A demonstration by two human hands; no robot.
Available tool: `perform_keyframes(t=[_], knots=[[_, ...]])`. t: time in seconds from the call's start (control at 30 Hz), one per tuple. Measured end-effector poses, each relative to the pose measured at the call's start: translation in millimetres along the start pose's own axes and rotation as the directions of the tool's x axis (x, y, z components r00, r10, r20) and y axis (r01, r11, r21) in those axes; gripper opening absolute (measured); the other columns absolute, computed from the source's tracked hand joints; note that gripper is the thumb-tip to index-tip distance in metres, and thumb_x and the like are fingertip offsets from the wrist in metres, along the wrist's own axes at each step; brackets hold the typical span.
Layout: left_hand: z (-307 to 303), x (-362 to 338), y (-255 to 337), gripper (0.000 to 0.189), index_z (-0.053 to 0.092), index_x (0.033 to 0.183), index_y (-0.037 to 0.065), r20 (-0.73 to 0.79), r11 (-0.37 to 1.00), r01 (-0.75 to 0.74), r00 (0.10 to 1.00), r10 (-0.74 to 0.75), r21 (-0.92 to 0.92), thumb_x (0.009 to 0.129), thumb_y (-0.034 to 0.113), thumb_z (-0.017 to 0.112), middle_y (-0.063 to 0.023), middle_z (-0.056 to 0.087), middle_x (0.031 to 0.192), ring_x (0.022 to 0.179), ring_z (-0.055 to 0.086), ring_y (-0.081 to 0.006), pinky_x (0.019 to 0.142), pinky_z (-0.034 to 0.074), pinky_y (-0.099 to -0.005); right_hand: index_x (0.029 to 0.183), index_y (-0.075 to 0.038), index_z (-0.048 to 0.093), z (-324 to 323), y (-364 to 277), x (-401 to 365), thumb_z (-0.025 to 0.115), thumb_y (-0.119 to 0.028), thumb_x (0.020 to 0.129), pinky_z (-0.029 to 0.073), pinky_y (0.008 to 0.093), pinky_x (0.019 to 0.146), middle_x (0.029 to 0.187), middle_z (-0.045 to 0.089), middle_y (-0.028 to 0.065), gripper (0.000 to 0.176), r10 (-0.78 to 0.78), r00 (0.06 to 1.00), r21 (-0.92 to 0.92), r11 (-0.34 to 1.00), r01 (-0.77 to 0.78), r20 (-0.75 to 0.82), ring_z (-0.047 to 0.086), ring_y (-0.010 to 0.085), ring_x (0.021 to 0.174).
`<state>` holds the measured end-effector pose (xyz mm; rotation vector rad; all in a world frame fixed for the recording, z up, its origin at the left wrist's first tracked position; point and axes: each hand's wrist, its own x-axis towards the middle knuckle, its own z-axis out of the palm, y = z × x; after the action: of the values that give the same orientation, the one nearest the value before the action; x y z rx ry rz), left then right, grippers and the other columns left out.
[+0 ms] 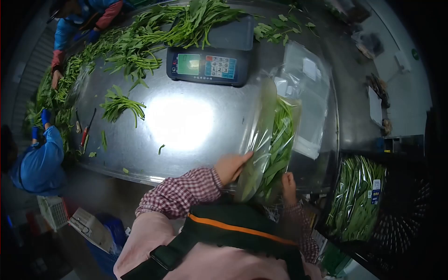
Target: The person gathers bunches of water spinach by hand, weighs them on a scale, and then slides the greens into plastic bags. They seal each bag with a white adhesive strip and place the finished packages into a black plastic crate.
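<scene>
My left hand [232, 166] grips the near left edge of a clear plastic bag [273, 140] filled with long green leafy stalks. My right hand [289, 186] holds the bag's near end from below on the right side. The bag lies lengthwise on the near right part of a shiny metal table [186, 126], pointing away from me. Both my sleeves are red-and-white checked.
A digital scale [210, 58] stands at the table's far middle with greens on it. Loose greens [122, 106] lie at left. A stack of empty clear bags [305, 84] sits right. A crate holds bagged greens [357, 196]. Two people in blue work at the left.
</scene>
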<state>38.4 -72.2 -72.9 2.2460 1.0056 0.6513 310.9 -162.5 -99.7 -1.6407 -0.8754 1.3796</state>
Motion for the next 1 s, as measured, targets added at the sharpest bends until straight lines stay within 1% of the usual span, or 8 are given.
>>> perform_keyframes(t=[0.1,0.27,0.47,0.67,0.83,0.87,0.97,1.0], knots=[[-3,-32,10,0.058,0.033,0.132,0.010,0.081,0.997,0.071,0.994,-0.067,-0.039,0.078,0.003,0.052,-0.0112,0.055,0.078,0.066,0.057,-0.0263,0.058,0.046,-0.0352,0.085,-0.008,0.048,18,-23,-26,0.045,-0.017,0.093,0.035,0.0191,0.062,0.076,0.045,-0.0049,0.012,0.212,0.977,0.480,0.861,-0.170,-0.035,0.042,0.0042,0.069],[-13,-21,19,0.051,0.042,0.127,0.008,-0.070,0.977,0.065,0.994,-0.081,-0.202,0.078,-0.001,0.049,-0.0080,0.052,0.066,0.058,0.054,-0.0202,0.054,0.044,-0.0299,0.081,-0.009,0.047,22,-26,-26,0.047,-0.015,0.091,0.037,0.0228,0.071,0.080,0.047,-0.0011,0.011,0.123,0.986,0.611,0.775,-0.164,0.108,0.044,0.0079,0.074],[-100,85,48,0.050,0.036,0.130,0.004,-0.281,0.864,-0.062,0.955,-0.094,-0.499,0.082,0.001,0.049,-0.0001,0.050,0.067,0.061,0.047,-0.0059,0.060,0.041,-0.0205,0.092,-0.004,0.053,15,-173,-8,0.045,-0.016,0.090,0.042,0.0266,0.071,0.086,0.053,0.0046,0.015,-0.092,0.980,0.540,0.823,0.176,-0.178,0.050,0.0133,0.077],[-217,171,65,0.059,0.037,0.126,-0.003,-0.223,0.739,-0.006,0.955,-0.195,-0.674,0.073,0.009,0.060,-0.0024,0.055,0.060,0.049,0.049,-0.0074,0.041,0.040,-0.0233,0.088,-0.005,0.055,-11,-304,17,0.047,-0.019,0.090,0.043,0.0173,0.046,0.073,0.054,0.0001,0.016,-0.234,0.969,0.642,0.755,0.130,0.079,0.045,0.0048,0.046],[-289,145,113,0.038,0.052,0.109,-0.003,-0.346,0.559,-0.413,0.910,0.227,-0.719,0.076,0.011,0.064,-0.0043,0.059,0.064,0.056,0.055,-0.0107,0.056,0.046,-0.0240,0.098,-0.003,0.053,-8,-341,-60,0.044,-0.015,0.090,0.050,0.0218,0.056,0.090,0.058,0.0061,0.016,-0.526,0.835,0.291,0.783,0.549,-0.162,0.056,0.0123,0.064],[-276,140,116,0.059,0.041,0.123,0.000,-0.508,0.377,-0.519,0.850,0.137,-0.767,0.072,0.012,0.069,-0.0130,0.060,0.097,0.086,0.057,-0.0152,0.066,0.048,-0.0260,0.100,-0.003,0.053,-6,-343,-60,0.044,-0.015,0.091,0.050,0.0233,0.061,0.093,0.059,0.0072,0.018,-0.518,0.850,0.340,0.786,0.517,-0.097,0.057,0.0139,0.070],[-199,102,56,0.138,-0.015,0.138,0.008,-0.292,0.772,-0.577,0.811,0.506,-0.267,0.049,0.034,0.087,-0.0239,0.012,0.141,0.132,0.015,-0.0341,0.107,0.013,-0.0440,0.105,-0.003,0.053,-4,-338,-43,0.043,-0.018,0.091,0.047,0.0282,0.080,0.101,0.059,0.0091,0.023,-0.343,0.856,0.647,0.763,0.014,0.386,0.056,0.0176,0.092],[-180,91,48,0.137,-0.016,0.137,0.006,-0.150,0.804,-0.416,0.908,0.390,-0.425,0.050,0.028,0.087,-0.0248,0.011,0.140,0.131,0.017,-0.0327,0.107,0.017,-0.0414,0.107,-0.003,0.053,-3,-333,-41,0.042,-0.019,0.092,0.045,0.0298,0.086,0.103,0.058,0.0095,0.025,-0.270,0.762,0.665,0.698,-0.266,0.588,0.055,0.0187,0.100]])
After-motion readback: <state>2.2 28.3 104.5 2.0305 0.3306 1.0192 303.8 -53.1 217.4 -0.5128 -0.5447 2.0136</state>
